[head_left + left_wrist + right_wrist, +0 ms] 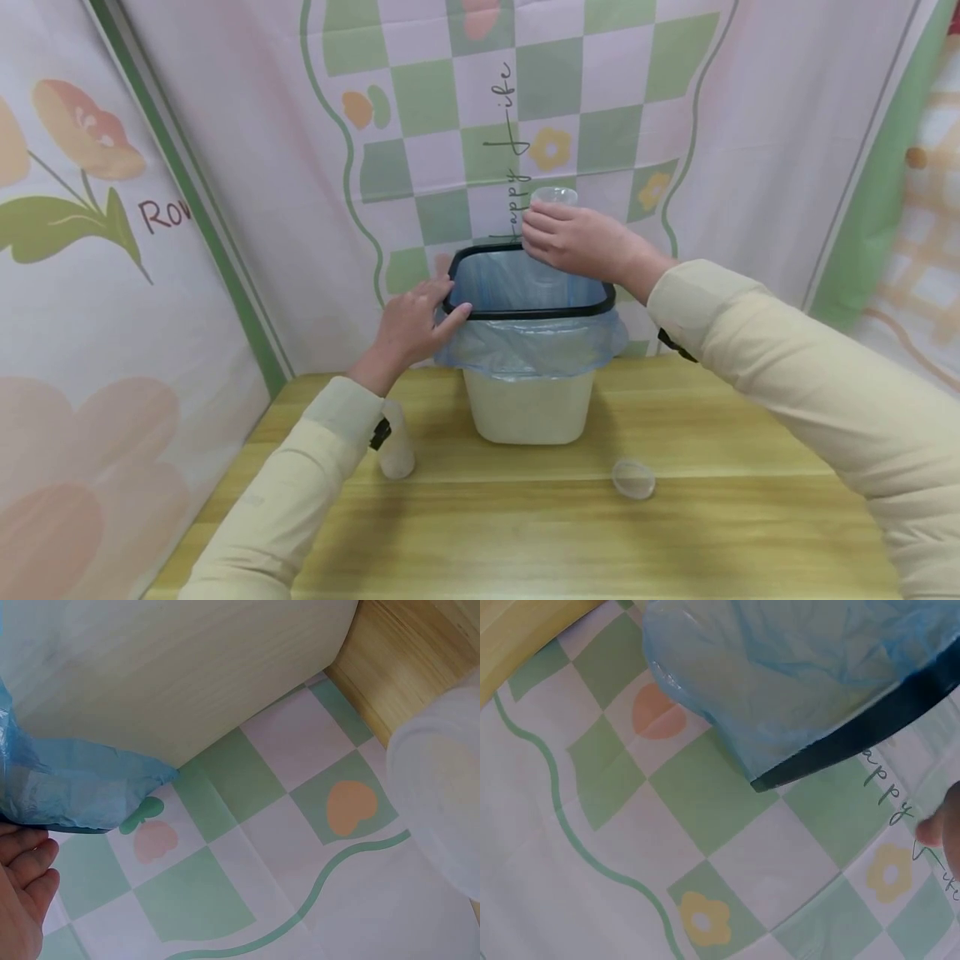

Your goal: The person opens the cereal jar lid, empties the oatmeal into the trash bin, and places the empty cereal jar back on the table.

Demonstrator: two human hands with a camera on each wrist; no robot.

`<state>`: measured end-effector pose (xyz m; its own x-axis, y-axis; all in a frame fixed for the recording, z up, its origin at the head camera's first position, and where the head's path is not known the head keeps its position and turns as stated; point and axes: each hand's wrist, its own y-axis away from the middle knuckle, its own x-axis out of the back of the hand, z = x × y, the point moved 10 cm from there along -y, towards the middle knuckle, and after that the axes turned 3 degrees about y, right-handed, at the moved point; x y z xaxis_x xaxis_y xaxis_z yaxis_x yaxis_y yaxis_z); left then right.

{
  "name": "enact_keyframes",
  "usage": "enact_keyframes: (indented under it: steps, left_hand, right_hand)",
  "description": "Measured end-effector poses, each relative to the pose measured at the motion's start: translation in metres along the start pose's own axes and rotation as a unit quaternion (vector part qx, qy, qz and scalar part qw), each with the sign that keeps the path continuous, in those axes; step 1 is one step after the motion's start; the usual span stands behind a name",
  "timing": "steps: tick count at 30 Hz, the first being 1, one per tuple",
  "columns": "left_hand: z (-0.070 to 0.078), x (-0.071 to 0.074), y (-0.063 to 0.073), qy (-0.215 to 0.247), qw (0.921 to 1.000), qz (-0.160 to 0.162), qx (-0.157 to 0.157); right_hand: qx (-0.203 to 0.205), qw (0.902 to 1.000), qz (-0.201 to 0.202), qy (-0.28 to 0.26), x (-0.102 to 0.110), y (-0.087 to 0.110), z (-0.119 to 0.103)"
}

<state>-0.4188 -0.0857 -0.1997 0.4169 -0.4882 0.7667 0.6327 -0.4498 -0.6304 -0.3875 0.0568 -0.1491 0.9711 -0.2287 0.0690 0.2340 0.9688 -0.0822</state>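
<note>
In the head view my right hand (573,242) holds a small clear plastic cup (555,197) above the back right of a bin. The bin (531,408) is pale, with a blue plastic bag (532,346) folded over its sides and a black rim ring (532,315) around the mouth. My left hand (415,325) rests at the ring's front left corner, thumb and fingers touching it. The left wrist view has the left fingers (34,862) against the ring beside the bag. Only a bit of the right hand (949,829) enters the right wrist view; the cup is outside it.
A whitish translucent cylindrical container (397,450) stands left of the bin, partly behind my left wrist. A clear round plastic piece (633,480) lies to the right on the wooden table (510,533). A patterned curtain (615,92) hangs close behind the bin.
</note>
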Motion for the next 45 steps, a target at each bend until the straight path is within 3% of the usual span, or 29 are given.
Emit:
enact_keyframes:
  steps: [2, 8, 12, 18, 22, 27, 33, 45]
  left_hand:
    - [0.001, 0.001, 0.000, -0.001, 1.0000, 0.001, -0.003]
    - [0.001, 0.000, 0.001, -0.005, 1.0000, 0.000, -0.005]
    - [0.002, 0.001, 0.001, -0.004, 0.9999, 0.003, -0.009]
    - [0.002, 0.001, 0.001, -0.007, 0.9998, 0.010, -0.017]
    - [0.003, 0.002, 0.001, -0.005, 0.9996, 0.016, -0.023]
    - [0.004, 0.003, 0.002, -0.006, 0.9993, 0.023, -0.028]
    - [0.004, 0.002, 0.001, -0.003, 0.9994, 0.022, -0.028]
    - [0.004, 0.002, 0.001, 0.005, 0.9993, 0.023, -0.029]
  right_hand:
    - [0.003, 1.0000, 0.005, 0.005, 0.001, -0.001, 0.000]
    - [0.071, 0.9974, -0.005, 0.009, -0.002, 0.000, -0.016]
    - [0.040, 0.9990, -0.012, 0.014, -0.002, 0.002, -0.008]
    - [0.056, 0.9982, 0.005, 0.020, 0.001, 0.003, -0.010]
    - [0.011, 0.9998, 0.017, 0.008, 0.005, 0.003, 0.002]
    - [0.050, 0.9983, 0.026, 0.018, 0.006, 0.004, -0.007]
    - [0.020, 0.9981, 0.057, 0.010, 0.012, 0.005, -0.002]
    - [0.079, 0.9959, 0.028, 0.033, 0.004, 0.008, -0.016]
